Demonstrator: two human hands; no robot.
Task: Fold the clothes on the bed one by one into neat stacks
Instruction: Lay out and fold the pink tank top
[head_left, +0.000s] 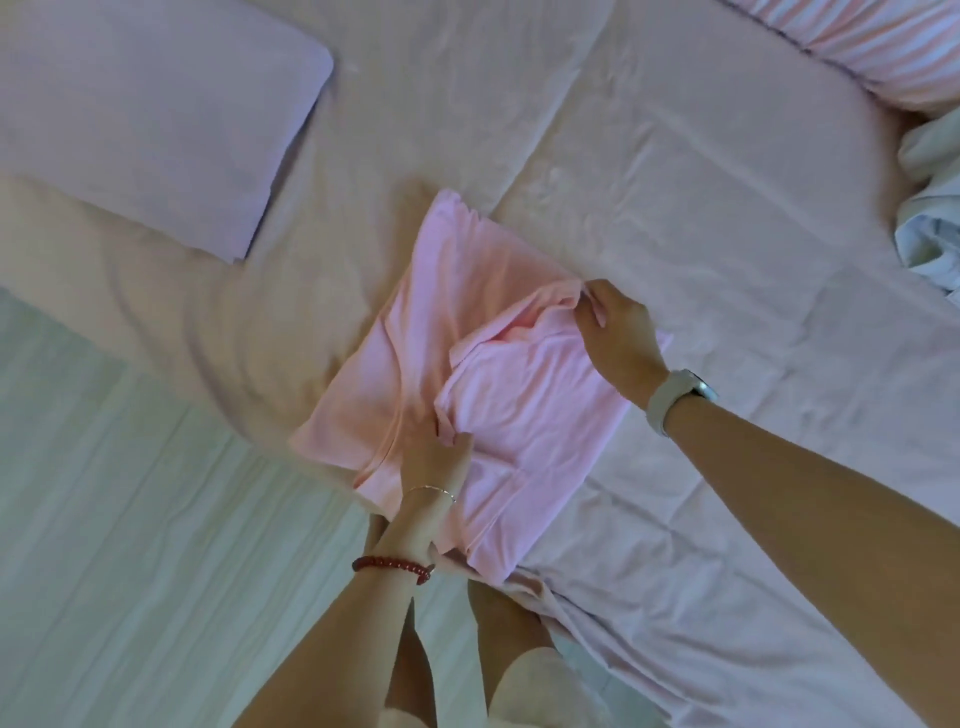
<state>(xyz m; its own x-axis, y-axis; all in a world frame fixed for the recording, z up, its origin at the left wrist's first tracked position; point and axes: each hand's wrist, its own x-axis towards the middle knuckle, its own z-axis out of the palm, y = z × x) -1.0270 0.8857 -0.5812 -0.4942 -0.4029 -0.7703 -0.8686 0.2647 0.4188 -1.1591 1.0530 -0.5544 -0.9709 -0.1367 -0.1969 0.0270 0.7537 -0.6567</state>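
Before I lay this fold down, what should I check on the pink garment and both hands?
1. Right hand pinches the far corner of the pink garment: ok.
2. Left hand pinches the near corner of the same flap: ok.
3. Flap edge straight between the hands: not ok, it sags and bunches.
4. Layer underneath flat: not ok, creases show.
5. Garment fully on the bed sheet: not ok, its near edge overhangs the side.
6. White clothes pile clear of the fold: ok.

Left hand (434, 457) pinching cloth, right hand (615, 332) pinching, arm outstretched
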